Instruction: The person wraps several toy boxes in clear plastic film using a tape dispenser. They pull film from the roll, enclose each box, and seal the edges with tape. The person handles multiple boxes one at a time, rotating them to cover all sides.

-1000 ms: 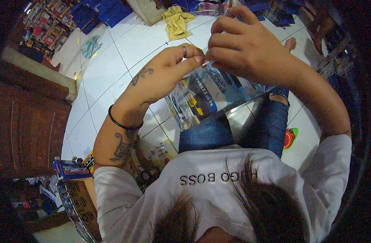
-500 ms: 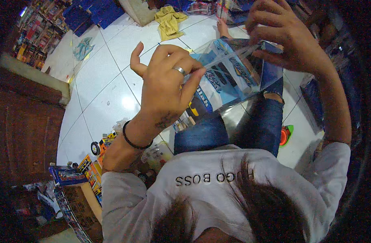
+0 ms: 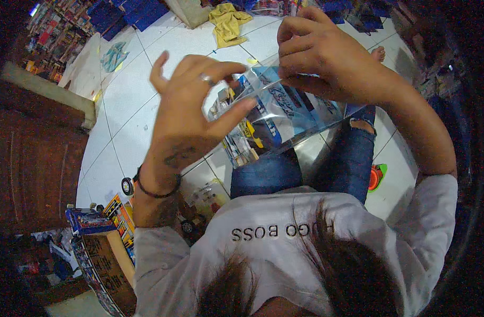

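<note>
I sit on a white tiled floor (image 3: 126, 105) in blue jeans (image 3: 353, 158). In front of my chest I hold a clear plastic bag (image 3: 300, 119) with a blue carded toy package (image 3: 276, 108) inside. My right hand (image 3: 326, 58) pinches the bag's top edge, fingers curled tight. My left hand (image 3: 192, 100), with a ring and a black wristband, meets the bag's left side: the thumb lies along its front and the forefinger curls to its top corner, while the other fingers spread away.
A yellow cloth (image 3: 229, 21) and a teal cloth (image 3: 114, 55) lie on the tiles ahead. A wooden door (image 3: 36, 158) stands at left. A cardboard box (image 3: 107, 259), toy packages (image 3: 89, 219), a small wheel (image 3: 127, 186) and an orange-green toy (image 3: 377, 177) surround me.
The bag has dropped and tilted flatter. My right hand came down and left onto its top edge. My left hand opened its outer fingers and shifted to the bag's left side.
</note>
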### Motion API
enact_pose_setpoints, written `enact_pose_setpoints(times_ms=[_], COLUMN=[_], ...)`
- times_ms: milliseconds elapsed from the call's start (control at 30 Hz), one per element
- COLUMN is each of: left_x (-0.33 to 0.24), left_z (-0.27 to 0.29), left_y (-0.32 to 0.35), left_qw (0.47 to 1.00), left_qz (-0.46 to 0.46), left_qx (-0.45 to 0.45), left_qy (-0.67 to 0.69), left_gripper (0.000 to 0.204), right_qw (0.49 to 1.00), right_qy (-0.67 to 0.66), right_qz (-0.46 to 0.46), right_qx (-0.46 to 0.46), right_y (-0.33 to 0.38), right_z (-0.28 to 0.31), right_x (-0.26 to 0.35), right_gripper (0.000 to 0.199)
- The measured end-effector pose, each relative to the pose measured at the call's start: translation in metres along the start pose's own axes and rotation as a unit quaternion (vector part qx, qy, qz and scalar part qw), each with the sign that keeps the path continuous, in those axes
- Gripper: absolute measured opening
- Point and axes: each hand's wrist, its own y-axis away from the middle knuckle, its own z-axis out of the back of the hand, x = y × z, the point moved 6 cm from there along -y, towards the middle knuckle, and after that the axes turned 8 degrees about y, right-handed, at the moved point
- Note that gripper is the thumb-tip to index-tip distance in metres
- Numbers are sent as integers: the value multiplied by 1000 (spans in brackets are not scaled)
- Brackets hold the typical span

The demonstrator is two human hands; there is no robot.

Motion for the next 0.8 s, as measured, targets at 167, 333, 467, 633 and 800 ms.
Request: enact_pose_setpoints(times_ms=[167, 333, 467, 633, 800], left_x=[-2, 30, 23, -6, -8], left_z=[-27, -55, -49, -40, -42], left_y=[-12, -21, -26, -15, -11], left_qw=[999, 894, 965, 999, 998], left_qz=[-13, 162, 85, -33, -48], left_qx=[20, 119, 92, 28, -32], left_qy=[44, 401, 229, 28, 14], left_gripper=[14, 22, 20, 9, 6], right_qw=[997, 974, 972, 992, 988], right_qy=[8, 176, 200, 107, 114], right_qz=[-37, -1, 41, 32, -67], right_qx=[-60, -142, -117, -51, 81], right_y=[10, 17, 15, 24, 44], right_z=[-2, -5, -19, -25, 24], right_x=[-10, 7, 10, -9, -31], right_gripper=[16, 16, 16, 15, 21])
